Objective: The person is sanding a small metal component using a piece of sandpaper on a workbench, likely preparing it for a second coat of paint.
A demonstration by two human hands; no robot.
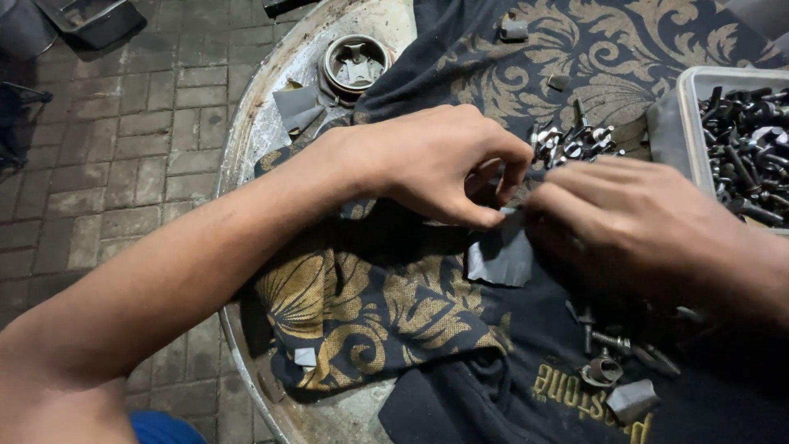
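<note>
Pinching a grey sandpaper scrap (501, 255) between my left hand (436, 160) and right hand (633, 226) mid-bench over the cloth (370, 304); I'd keep fingertips tight, working beside the screws (571, 141), clear of the tub (686, 123) at the right edge

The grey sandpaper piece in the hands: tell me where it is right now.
In the head view, the grey sandpaper piece sits centre-right, pinched between the left hand and right hand, above the black-and-gold cloth, just below a small pile of bolts.
</note>
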